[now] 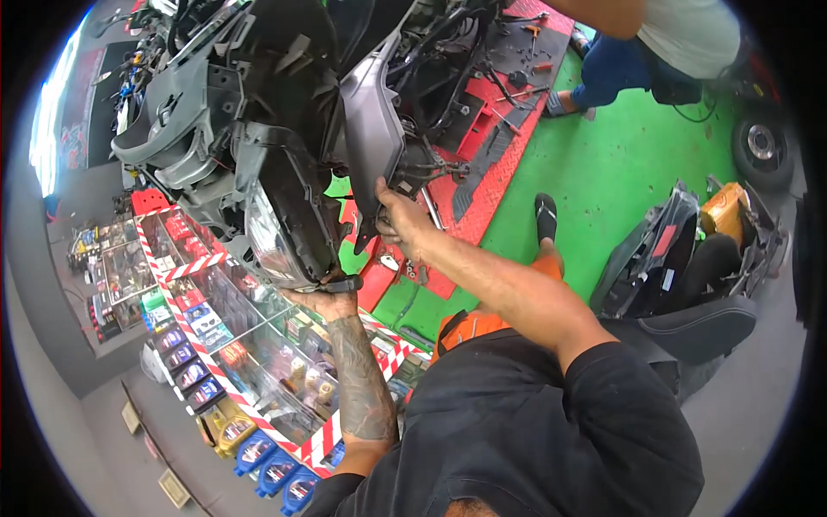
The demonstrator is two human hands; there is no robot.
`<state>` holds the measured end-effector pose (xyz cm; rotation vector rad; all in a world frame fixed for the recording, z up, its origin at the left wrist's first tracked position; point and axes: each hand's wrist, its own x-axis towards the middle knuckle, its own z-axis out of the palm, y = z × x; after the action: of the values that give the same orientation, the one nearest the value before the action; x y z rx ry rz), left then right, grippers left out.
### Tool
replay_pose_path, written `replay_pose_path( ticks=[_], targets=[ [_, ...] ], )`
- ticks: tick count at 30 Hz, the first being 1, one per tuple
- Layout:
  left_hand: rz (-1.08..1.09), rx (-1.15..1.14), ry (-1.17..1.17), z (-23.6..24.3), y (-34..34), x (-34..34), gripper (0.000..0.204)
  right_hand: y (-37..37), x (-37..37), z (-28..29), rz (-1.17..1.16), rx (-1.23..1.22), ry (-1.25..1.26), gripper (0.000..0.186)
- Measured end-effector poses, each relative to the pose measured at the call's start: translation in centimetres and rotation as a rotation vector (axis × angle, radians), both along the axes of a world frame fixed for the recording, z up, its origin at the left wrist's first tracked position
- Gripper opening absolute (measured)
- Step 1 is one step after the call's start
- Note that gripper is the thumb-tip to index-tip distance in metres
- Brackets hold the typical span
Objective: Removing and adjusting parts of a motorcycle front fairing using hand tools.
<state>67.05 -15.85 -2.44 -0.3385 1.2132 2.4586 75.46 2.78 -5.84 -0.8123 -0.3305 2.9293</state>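
My left hand (pixel 326 299) is under the lower tip of a motor scooter's headlight assembly (pixel 269 237), gripping it from below; part of its fingers is hidden behind the dark housing. The clear lens faces left. My right hand (pixel 403 222) pinches the lower end of a grey side fairing panel (pixel 372 121), thumb on the outer face and fingers curled behind. That panel stands beside the dark front body (pixel 284 164), with a narrow gap between them. Behind the panel, the scooter's bare frame (pixel 439 60) is exposed.
Several tools lie on a black mat over a red lift platform (pixel 444 258). A taped glass display case (pixel 258 319) stands left, with bottles (pixel 276 474) along it. A co-worker (pixel 612 69) is at the far right. A seat (pixel 689 332) and removed body parts (pixel 659 250) rest right.
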Motion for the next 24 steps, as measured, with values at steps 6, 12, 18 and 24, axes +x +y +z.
replay_pose_path(
  ticks=[6,12,18,24],
  targets=[
    [-0.052,-0.083,0.159,0.6,-0.3,0.6,0.098,-0.5,-0.2,0.6,-0.022,0.122,-0.010,0.045],
    [-0.032,-0.132,-0.080,0.9,-0.1,0.8,0.102,2.0,1.2,-2.4,0.037,0.852,-0.078,0.060],
    [-0.071,-0.382,-0.185,0.1,-7.0,1.7,0.090,6.6,5.2,4.2,0.088,1.318,-0.106,0.062],
    [0.158,-0.442,-0.104,-1.0,-11.6,-0.7,0.084,5.2,1.2,10.7,0.018,1.542,0.111,0.072]
  ],
)
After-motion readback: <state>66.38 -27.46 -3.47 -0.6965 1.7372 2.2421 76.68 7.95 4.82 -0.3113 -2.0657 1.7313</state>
